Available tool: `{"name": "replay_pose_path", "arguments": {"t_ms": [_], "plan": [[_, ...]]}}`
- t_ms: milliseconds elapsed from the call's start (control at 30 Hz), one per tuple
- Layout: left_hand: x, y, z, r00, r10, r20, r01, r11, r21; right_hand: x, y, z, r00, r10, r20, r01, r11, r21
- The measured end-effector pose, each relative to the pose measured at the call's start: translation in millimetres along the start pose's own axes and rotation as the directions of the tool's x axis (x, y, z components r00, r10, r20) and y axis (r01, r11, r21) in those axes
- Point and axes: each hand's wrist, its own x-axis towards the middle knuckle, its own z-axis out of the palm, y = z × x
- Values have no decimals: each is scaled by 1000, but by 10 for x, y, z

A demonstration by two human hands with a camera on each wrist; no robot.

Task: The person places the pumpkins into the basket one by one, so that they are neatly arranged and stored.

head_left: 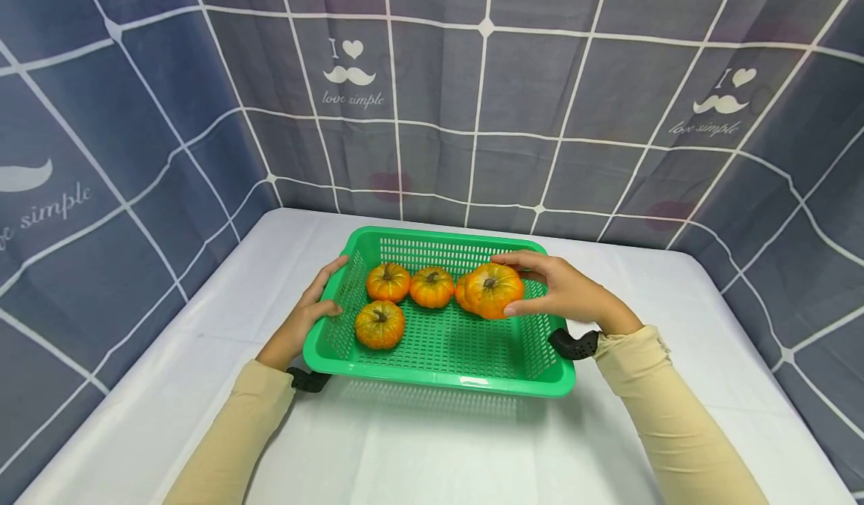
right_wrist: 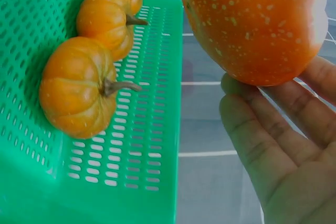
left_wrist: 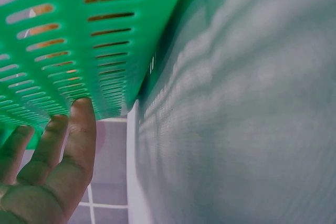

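Observation:
My right hand holds a small orange pumpkin between thumb and fingers, over the right part of a green plastic basket. In the right wrist view its speckled orange underside shows, fingers curved against it. Behind it another pumpkin is partly hidden. Several more sit in the basket: one pumpkin at the back left, one pumpkin beside it, and one pumpkin nearer the front. At the basket's left side my left hand grips the wall, thumb at the rim, fingers along the slotted outside.
The basket stands on a white-covered table. A grey-blue checked curtain with white lines hangs behind the table and along both sides. Each wrist wears a black band below a beige sleeve.

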Motion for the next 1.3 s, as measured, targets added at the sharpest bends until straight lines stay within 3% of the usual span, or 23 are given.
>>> {"name": "replay_pose_path", "arguments": {"t_ms": [533, 1300], "plan": [[4, 17, 2, 1000, 15, -8, -15, 1000, 16, 229, 5, 162, 993, 20, 119, -13, 998, -60], [8, 16, 0, 1000, 3, -11, -3, 1000, 4, 490, -15, 360, 950, 96, 296, -62, 991, -120]]}}
